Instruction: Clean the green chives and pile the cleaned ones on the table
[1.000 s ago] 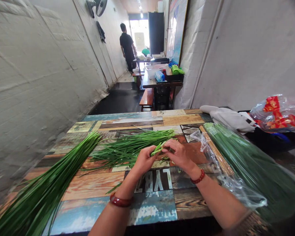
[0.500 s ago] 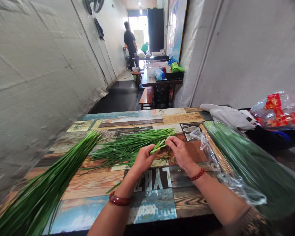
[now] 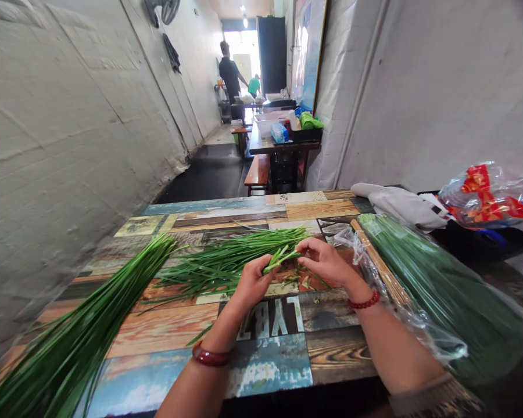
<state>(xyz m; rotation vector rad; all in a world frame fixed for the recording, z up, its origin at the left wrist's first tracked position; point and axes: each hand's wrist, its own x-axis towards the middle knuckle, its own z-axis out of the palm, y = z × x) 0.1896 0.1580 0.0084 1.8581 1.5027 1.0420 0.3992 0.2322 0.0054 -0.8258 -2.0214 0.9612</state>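
My left hand (image 3: 256,278) is closed round a few garlic chives (image 3: 275,261), their pale cut ends pointing right. My right hand (image 3: 323,260) pinches at those ends with thumb and forefinger; the fingertips partly hide what they grip. Just behind my hands lies a loose pile of garlic chives (image 3: 226,252), spread across the patterned table (image 3: 270,366). Small trimmed scraps (image 3: 305,282) are scattered below my right hand. To the left, a larger bunch of garlic chives (image 3: 100,313) lies slantwise, its leaves running towards the near left edge.
On the right lie a plastic-wrapped bundle of long greens (image 3: 427,290) and a bundle of thin brown sticks (image 3: 381,264). Behind them are a grey cloth (image 3: 401,206) and a clear bag with red packaging (image 3: 483,194). Further off stand another table (image 3: 283,145), a bench (image 3: 258,170) and two people.
My right hand has shifted slightly right, its wrist turning outward, while the fingers stay at the chive ends. A thin green strand now shows below it. My left hand keeps its hold.
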